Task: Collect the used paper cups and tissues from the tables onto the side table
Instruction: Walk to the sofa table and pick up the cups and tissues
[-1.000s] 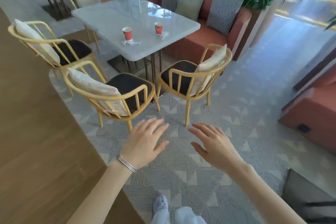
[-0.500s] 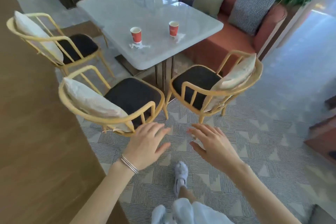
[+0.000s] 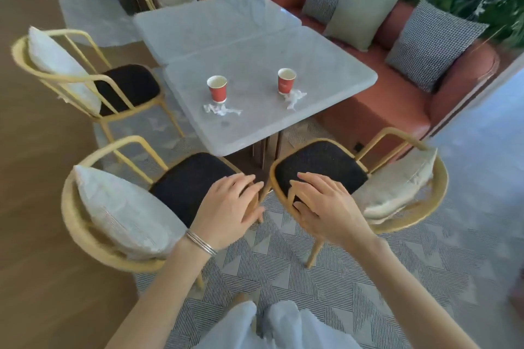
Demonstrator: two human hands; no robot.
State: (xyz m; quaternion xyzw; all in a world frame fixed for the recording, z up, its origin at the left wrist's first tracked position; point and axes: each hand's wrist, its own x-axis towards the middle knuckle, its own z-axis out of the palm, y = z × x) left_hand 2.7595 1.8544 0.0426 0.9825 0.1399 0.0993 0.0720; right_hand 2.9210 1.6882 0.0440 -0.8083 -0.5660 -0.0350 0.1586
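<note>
**Cups and tissues waiting on the worktop, both hands free**

The left cup [image 3: 217, 89] and right cup [image 3: 286, 81] are standing upright and well apart on the near half of the worktop [image 3: 255, 45]. The left tissue [image 3: 221, 109] is lying crumpled just in front of its cup, toward the near corner. The right tissue [image 3: 295, 97] is lying against its cup's base on the sofa [image 3: 391, 99] side. The left hand [image 3: 226, 212] and right hand [image 3: 326, 207] are hovering palm down with fingers loosely spread, holding nothing. They are short of the near corner, each over a chair: left chair [image 3: 119, 204], right chair [image 3: 397, 187]. I cannot tell whether they are touching the chairs.
</note>
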